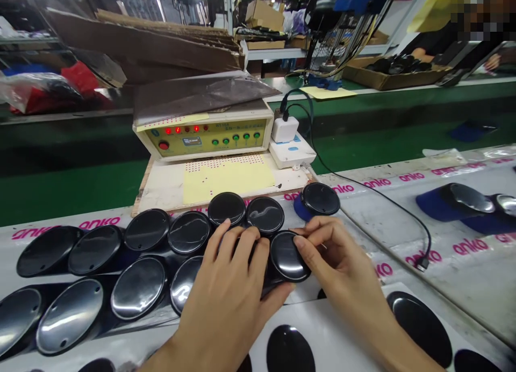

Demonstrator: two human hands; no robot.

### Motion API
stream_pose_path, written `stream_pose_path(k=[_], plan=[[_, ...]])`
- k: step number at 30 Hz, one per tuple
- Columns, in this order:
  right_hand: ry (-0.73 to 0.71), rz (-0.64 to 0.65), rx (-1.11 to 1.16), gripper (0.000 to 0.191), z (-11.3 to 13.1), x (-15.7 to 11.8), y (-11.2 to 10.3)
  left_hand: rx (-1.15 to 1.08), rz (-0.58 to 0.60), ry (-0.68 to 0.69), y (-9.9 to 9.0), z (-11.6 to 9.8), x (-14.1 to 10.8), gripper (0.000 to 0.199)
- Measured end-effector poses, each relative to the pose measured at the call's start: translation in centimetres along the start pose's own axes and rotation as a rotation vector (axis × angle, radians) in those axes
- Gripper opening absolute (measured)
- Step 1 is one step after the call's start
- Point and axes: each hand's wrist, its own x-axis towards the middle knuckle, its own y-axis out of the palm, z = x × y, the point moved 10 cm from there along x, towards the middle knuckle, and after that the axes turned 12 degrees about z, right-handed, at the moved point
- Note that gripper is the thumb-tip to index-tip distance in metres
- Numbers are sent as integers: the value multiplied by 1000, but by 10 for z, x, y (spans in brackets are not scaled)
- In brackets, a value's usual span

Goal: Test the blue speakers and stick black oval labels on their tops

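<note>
Two rows of dark cylinders with glossy black round tops stand on the bench; one top (137,287) shines left of my hands. My left hand (231,280) lies across the group, its index finger and thumb around the side of the right-hand cylinder (289,256). At that cylinder's upper right rim, the thumb and fingertips of my right hand (334,254) are pinched together. What lies between them is too small to make out. Just behind my right hand is another cylinder, blue-sided (320,199). My left fingers partly cover the tops under them.
A control box (201,138) with red lights and green buttons stands behind the cylinders. Beside it are a white plug adapter (285,129) and a black cable (374,188). Black discs (290,350) lie on the white sheet in front. A person works at the far right.
</note>
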Motion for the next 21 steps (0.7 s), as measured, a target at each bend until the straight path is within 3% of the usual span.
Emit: stream_pose_path(k=[3, 7, 9, 11, 14, 21], plan=[[-69, -57, -134, 23, 12, -3, -8, 71, -125, 82, -8, -16, -3, 36], [-240, -188, -698, 21, 51, -3, -31, 213, 47, 268, 22, -40, 0, 52], [-264, -96, -852, 27, 53, 10, -33, 249, 84, 284, 30, -41, 0, 49], [-247, 86, -987, 34, 43, 30, -24, 264, 74, 285, 31, -41, -1, 44], [-225, 272, -1104, 30, 29, 53, -9, 263, 66, 290, 30, -40, -2, 43], [-241, 363, -1115, 17, 36, 60, 16, 249, 84, 356, 30, -43, -6, 45]])
